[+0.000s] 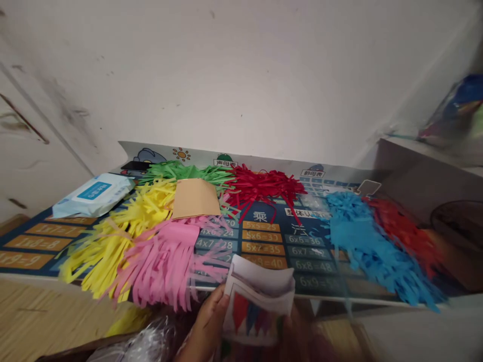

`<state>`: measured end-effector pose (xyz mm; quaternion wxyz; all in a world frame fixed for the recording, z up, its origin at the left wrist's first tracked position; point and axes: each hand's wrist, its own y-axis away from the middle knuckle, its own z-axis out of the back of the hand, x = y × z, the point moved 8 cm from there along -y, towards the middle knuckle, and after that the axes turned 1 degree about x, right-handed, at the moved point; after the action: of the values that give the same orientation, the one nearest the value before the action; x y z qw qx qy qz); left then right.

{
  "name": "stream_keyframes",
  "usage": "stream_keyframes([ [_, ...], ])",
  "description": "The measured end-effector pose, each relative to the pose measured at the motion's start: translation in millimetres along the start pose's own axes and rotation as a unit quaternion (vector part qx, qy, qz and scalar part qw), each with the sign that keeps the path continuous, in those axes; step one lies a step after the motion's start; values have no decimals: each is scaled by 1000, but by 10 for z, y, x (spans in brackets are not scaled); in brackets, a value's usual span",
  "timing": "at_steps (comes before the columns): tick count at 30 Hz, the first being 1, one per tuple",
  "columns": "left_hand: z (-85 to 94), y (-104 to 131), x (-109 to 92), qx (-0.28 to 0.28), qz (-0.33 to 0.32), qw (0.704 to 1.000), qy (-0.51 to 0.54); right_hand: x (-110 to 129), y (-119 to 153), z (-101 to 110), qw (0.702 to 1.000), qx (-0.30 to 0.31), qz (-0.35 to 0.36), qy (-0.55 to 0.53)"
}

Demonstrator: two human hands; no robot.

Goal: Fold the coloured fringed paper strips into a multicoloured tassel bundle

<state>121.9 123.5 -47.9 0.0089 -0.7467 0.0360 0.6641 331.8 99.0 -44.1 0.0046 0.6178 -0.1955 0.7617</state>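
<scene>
My left hand (212,311) is closed on the left edge of a white paper packet (260,296), thumb in front. The packet is held upright at the near edge of the table, its top gaping. Red, blue and other coloured pointed shapes are printed on its front. My right hand (300,322) is a dark blur by the packet's lower right side; its fingers cannot be made out. Just beyond my left hand lies a bundle of pink paper fringe (162,266), overlapping yellow fringe (113,251). A tan paper piece (196,198) rests on the fringes.
Green fringe (181,171) and red fringe (267,186) lie along the back by the wall. Blue fringe (366,241) and orange-red fringe (407,234) lie right, beside a box (426,176). A wipes pack (94,193) sits left. Crumpled clear plastic (151,342) is below the table edge.
</scene>
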Motion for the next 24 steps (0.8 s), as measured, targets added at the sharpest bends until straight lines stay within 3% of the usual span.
stream_keyframes([
  [2,19,1,23,-20,6,1000,-16,-61,-35,33,999,-21,-22,-39],
  [6,121,48,-6,-57,-49,996,-51,-100,-155,56,993,-64,-64,-81],
  [10,238,57,-97,-28,-84,985,-148,-82,-234,56,990,-64,-97,-84],
  [13,284,46,-213,1,-117,967,-228,-110,-236,82,989,-45,-122,-77],
  [16,297,31,-352,-4,-158,958,-241,-163,-243,140,991,-15,-121,-59],
  [24,271,-67,-649,-27,-173,955,-239,-96,-401,247,994,96,-40,-34],
])
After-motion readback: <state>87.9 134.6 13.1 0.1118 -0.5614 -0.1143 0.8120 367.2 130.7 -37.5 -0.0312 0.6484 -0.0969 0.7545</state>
